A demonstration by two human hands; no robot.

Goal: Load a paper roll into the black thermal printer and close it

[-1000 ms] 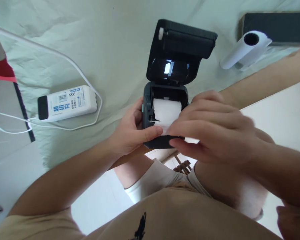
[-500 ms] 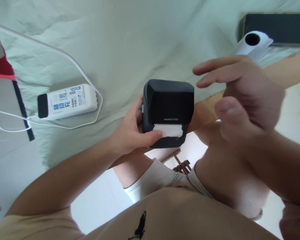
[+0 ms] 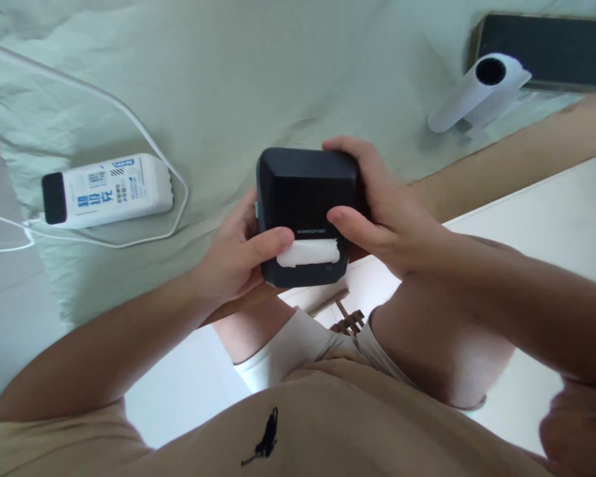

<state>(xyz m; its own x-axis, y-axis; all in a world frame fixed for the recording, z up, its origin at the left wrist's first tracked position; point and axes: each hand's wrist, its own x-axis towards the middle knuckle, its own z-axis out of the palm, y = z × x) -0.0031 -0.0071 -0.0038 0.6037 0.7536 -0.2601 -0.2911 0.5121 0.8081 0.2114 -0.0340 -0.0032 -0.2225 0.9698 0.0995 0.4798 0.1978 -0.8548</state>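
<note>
Right at the centre of the frame sits a small black printer (image 3: pixel 305 212), lid closed, gripped from both sides above the person's lap. On its left side the left hand (image 3: pixel 233 255) wraps around the casing, its thumb laid across the front edge and touching the left end of the white paper strip (image 3: pixel 308 252) that sticks out of the slot. From the right, the right hand (image 3: pixel 377 205) clasps the printer, fingers curled over its top and far side, thumb pressing on the front just above the right end of the strip. Both hands are closed on the printer. Toward the left of the frame a white power bank (image 3: pixel 106 192) lies on the pale green sheet (image 3: pixel 228 79), with a white cable (image 3: pixel 144 142) looping round it. In the upper right corner a white paper roll (image 3: pixel 477 93) lies on the sheet, just beside a dark flat object (image 3: pixel 546 50).
</note>
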